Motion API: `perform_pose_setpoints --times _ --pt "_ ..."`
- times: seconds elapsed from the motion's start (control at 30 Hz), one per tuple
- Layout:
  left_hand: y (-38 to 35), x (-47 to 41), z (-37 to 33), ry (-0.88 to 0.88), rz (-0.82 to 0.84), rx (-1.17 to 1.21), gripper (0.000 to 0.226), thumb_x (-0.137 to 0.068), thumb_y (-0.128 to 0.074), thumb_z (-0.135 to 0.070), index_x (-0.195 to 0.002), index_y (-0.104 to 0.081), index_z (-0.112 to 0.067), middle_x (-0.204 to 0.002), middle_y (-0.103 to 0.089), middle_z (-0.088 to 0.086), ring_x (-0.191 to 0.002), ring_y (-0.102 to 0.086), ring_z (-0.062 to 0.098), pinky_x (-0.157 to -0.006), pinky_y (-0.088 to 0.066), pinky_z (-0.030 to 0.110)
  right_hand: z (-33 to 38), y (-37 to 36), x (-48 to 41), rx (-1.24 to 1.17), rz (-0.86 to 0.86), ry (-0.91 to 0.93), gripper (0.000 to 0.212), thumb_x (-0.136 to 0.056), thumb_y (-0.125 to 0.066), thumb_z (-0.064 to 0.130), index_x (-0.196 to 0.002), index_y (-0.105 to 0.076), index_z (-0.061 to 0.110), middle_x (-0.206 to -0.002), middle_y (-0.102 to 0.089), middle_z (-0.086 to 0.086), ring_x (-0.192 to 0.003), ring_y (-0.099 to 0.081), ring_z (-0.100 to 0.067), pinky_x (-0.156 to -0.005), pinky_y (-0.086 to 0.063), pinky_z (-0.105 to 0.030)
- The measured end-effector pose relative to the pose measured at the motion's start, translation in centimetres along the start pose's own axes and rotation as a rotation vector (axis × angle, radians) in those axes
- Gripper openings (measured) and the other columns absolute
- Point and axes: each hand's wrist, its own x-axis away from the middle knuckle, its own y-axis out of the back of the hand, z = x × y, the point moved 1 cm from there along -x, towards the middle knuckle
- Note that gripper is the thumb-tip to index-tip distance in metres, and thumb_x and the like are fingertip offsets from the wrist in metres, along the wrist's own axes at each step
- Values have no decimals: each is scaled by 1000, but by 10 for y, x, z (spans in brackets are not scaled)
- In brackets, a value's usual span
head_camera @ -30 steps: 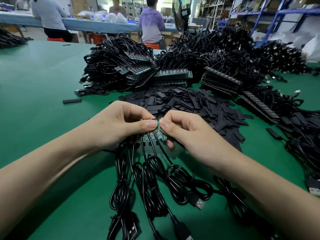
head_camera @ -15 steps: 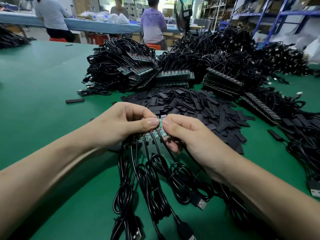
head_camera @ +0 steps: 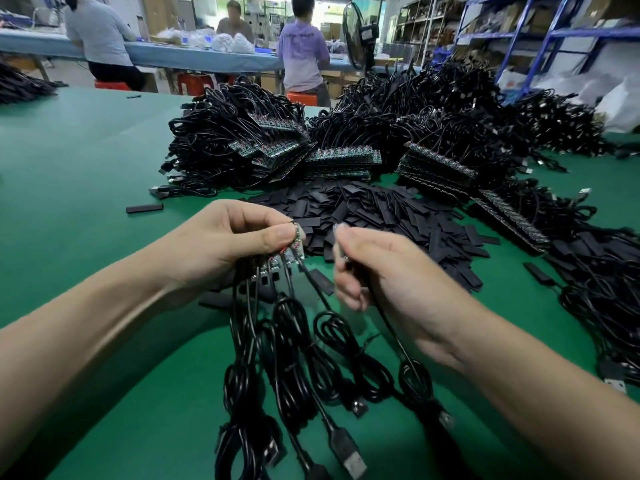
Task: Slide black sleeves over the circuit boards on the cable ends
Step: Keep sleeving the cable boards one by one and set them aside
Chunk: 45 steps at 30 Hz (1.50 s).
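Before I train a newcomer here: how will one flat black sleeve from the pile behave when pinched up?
Probably light and thin: the black sleeves lie heaped loosely, overlapping. Likely to slide rather than roll: the stray sleeve lies flat on the green table.

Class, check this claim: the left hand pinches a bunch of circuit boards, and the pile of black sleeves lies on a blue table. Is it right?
No. The head view shows the table is green, not blue. The rest holds: the left hand pinches the boards, and the sleeves lie piled on that table.
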Motion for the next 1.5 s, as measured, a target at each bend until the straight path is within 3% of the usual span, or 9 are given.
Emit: perform_pose_setpoints --times 0.2,0.3,0.37,0.47,0.7,1.0,1.17,1.37,1.5 --pt "37 5 -9 98 66 -326 27 -75 -74 -35 -101 -80 -29 -79 -69 0 -73 -58 10 -68 -44 13 40 50 15 160 -127 -44 43 -104 -51 43 -71 -53 16 -49 -37 4 -35 -26 -10 -35 -21 -17" --pt "44 5 -13 153 173 -489 19 -80 -75 -33 -97 -79 -27 -76 -69 8 -70 -57 13 -65 -44 17 43 64 28 475 -70 -176 46 -101 -53 48 -66 -55 18 -47 -36 3 -36 -25 -11 -36 -22 -14" --pt "44 3 -16 149 205 -663 13 -81 -74 -42 -91 -79 -35 -76 -72 -4 -69 -63 6 -67 -46 13 37 67 34 788 -33 -272 49 -99 -53 53 -65 -57 19 -47 -42 5 -37 -33 -12 -36 -28 -18" --pt "33 -7 -21 2 171 -1052 21 -79 -65 -61 -91 -75 -46 -90 -72 -22 -83 -66 -5 -73 -49 13 20 64 36 1151 -42 -261 52 -101 -48 57 -69 -55 16 -55 -52 6 -46 -45 -9 -45 -34 -22" --pt "-16 -41 0 -314 279 -1320 29 -91 -69 -43 -120 -72 -44 -104 -55 -23 -98 -50 -2 -89 -47 26 -8 46 37 1167 -254 40 42 -98 -41 62 -73 -50 29 -64 -57 9 -63 -52 -2 -56 -33 -30" --pt "-24 -39 0 -343 248 -1230 25 -86 -63 -58 -96 -76 -39 -99 -64 -22 -94 -60 -2 -85 -52 30 -17 40 34 1018 -247 132 24 -92 -53 59 -82 -47 38 -66 -57 8 -65 -51 -5 -58 -35 -28" --pt "-34 -33 -4 -294 222 -1172 12 -86 -73 -44 -88 -72 -32 -85 -69 -20 -82 -64 -2 -79 -51 24 -21 38 32 862 -237 163 16 -98 -55 48 -91 -52 34 -71 -62 4 -64 -52 -11 -59 -39 -32" --pt "-59 -20 -9 -196 82 -693 8 -80 -80 -37 -84 -75 -31 -73 -74 -12 -70 -71 7 -67 -54 23 -20 44 31 577 -188 118 25 -95 -62 52 -94 -67 28 -64 -55 18 -54 -47 2 -58 -33 -16" --pt "-71 -11 -12 -167 -6 -550 7 -78 -81 -34 -84 -79 -32 -73 -75 -8 -66 -71 6 -69 -57 25 -19 44 32 383 -139 98 31 -92 -61 52 -93 -72 24 -78 -70 -7 -68 -55 -11 -71 -43 -38"
